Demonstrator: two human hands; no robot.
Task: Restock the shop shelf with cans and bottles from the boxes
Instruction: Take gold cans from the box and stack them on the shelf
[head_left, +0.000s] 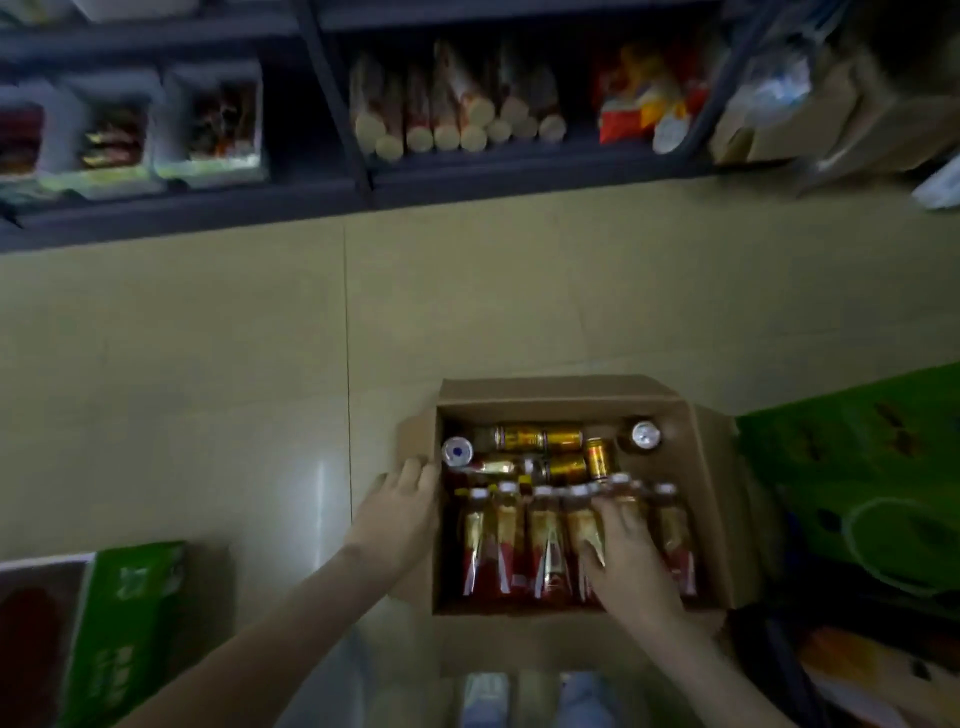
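An open cardboard box (706, 467) sits on the tiled floor below me. Several red-and-gold bottles (545, 545) with white caps lie side by side in its near half. Gold cans (540, 439) lie and stand in the far half. My left hand (400, 512) rests on the box's left flap, fingers spread over its edge. My right hand (626, 556) lies flat on the bottles, fingers curled over one of them near its neck; a firm grip cannot be made out. The dark shop shelf (467, 179) runs across the top of the view.
The shelf holds stacked tube packs (457, 114), snack bags (639, 109) and white bins (208, 124). A green carton (857, 483) stands right of the box, another green box (124, 623) at lower left. Pale floor tiles (208, 389) stretch between box and shelf.
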